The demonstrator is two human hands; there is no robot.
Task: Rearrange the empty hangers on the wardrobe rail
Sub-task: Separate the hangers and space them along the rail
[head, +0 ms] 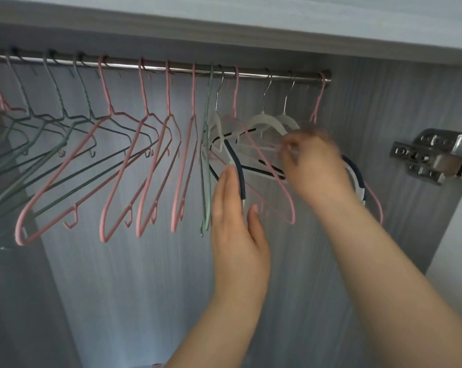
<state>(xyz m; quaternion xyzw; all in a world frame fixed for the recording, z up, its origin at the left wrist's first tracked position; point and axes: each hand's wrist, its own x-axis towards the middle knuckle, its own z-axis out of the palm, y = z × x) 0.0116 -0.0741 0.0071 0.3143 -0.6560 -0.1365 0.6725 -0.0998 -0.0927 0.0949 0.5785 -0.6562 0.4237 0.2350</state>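
A steel rail [251, 73] runs across the top of the wardrobe. Several pink wire hangers [142, 144] and several green wire hangers [65, 120] hang along its left and middle. At the right end hang white plastic hangers [264, 120] with dark blue grips, mixed with more pink ones. My left hand [237, 221] is raised with straight fingers against the dark blue arm of a white hanger [239, 168]. My right hand [312, 163], blurred, has its fingers curled around a thin bar of a white hanger [269, 149].
A metal door hinge [431, 158] is fixed to the right side wall. The grey back panel [145, 274] lies behind the hangers. A shelf board [224, 17] sits just above the rail.
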